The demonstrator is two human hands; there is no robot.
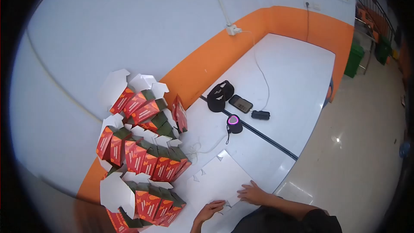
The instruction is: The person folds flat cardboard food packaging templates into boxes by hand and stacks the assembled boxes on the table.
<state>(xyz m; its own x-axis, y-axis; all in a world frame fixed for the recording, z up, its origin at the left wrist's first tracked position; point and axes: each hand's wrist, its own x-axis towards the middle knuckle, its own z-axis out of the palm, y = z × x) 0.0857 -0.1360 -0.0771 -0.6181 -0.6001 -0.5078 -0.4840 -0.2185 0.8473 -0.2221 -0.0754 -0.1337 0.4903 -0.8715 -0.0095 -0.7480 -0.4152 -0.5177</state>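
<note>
A flat white card sheet (pixel 220 172) with small cut notches along its edges lies on the table in front of me; it looks like an unfolded carton. My right hand (pixel 253 193) rests on its right part with the fingers spread. At the near left edge of the sheet is my left hand (pixel 210 210), its fingers stretched out toward the right, beside a notch. No object shows in either hand. Left of the sheet stand several red and orange boxes (pixel 148 162) in stacked rows, with white flaps open and dark green sides.
Farther along the white table (pixel 297 69) lie a black cap (pixel 220 97), a phone (pixel 240 103), a small black device (pixel 260 115) on a white cable and a round black device with a pink-lit ring (pixel 233 121). A wall with an orange band (pixel 202 71) borders the far side.
</note>
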